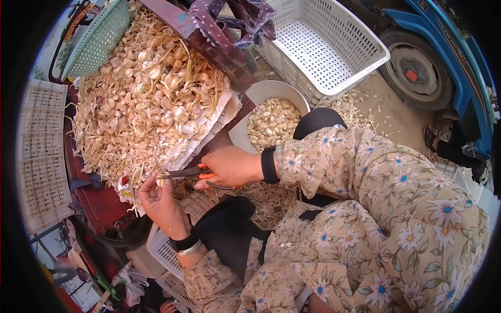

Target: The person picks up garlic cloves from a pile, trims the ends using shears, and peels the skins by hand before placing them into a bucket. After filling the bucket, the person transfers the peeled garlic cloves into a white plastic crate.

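My left hand (166,207) pinches a small pale garlic clove (160,182) between thumb and fingertips, at the front edge of a heap. My right hand (232,164) is wrapped round the orange handles of a pair of scissors (181,172). The blade tips reach the clove at my left fingertips; whether they touch it is hard to make out. Beyond the hands spreads a large heap of garlic (151,83) with dry skins and stalks. Trimmed cloves (274,122) lie in a white bucket (284,89) beside my right wrist.
A white plastic crate (360,70) stands behind the bucket, near a blue vehicle's wheel (417,73). A green basket (99,44) leans at the heap's far left. Another white crate (44,156) stands at left. A polka-dot cloth (214,18) hangs over the red frame (206,49).
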A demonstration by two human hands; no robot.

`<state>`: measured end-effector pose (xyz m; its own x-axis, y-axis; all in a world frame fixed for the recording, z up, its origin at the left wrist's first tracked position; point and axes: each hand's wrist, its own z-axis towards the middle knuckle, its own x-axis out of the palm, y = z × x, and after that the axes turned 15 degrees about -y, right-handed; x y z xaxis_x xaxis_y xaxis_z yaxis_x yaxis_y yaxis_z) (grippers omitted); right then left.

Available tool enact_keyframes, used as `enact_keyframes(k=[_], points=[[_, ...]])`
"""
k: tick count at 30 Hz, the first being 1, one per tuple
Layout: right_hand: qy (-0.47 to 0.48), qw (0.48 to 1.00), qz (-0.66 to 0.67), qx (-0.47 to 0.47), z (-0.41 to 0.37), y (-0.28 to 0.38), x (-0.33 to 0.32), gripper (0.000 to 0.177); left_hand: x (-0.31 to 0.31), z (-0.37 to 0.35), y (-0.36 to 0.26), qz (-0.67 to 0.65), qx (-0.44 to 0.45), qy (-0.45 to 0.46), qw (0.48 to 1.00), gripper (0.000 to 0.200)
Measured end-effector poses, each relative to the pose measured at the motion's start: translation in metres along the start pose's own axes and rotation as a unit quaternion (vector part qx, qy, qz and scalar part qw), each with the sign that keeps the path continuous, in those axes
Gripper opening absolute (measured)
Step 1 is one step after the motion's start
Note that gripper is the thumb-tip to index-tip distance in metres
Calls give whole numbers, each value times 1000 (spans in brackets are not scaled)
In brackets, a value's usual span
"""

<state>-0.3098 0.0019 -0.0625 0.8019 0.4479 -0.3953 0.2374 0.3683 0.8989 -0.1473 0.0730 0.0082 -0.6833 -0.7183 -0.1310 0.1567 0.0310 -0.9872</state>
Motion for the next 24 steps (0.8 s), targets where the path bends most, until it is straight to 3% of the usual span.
enact_keyframes(k=[6, 11, 12, 14, 16, 17, 20, 24], points=[[7, 1000, -12, -9, 0, 0, -11, 59, 4, -4, -7, -114, -135, -34, 984, 21], [47, 998, -21, -43, 0, -7, -11, 59, 1, -3, -5, -123, -162, -33, 979, 20], [103, 990, 87, 47, 1, -2, -17, 58, 2, -4, -8, -131, -165, -35, 977, 19], [207, 905, 298, 222, 2, 14, -33, 58, 9, -11, -11, -132, -162, -11, 978, 18], [97, 917, 316, 224, 10, 11, -38, 57, 19, -22, -9, -108, -188, 17, 976, 16], [79, 911, 292, 280, 16, 10, -43, 57, 26, -27, -4, -83, -214, 34, 973, 16], [12, 921, 318, 223, 26, 2, -49, 57, 55, -49, 24, 2, -319, 113, 941, 16], [33, 920, 300, 252, 28, 11, -80, 59, 102, -55, 49, 75, -312, 220, 921, 20]])
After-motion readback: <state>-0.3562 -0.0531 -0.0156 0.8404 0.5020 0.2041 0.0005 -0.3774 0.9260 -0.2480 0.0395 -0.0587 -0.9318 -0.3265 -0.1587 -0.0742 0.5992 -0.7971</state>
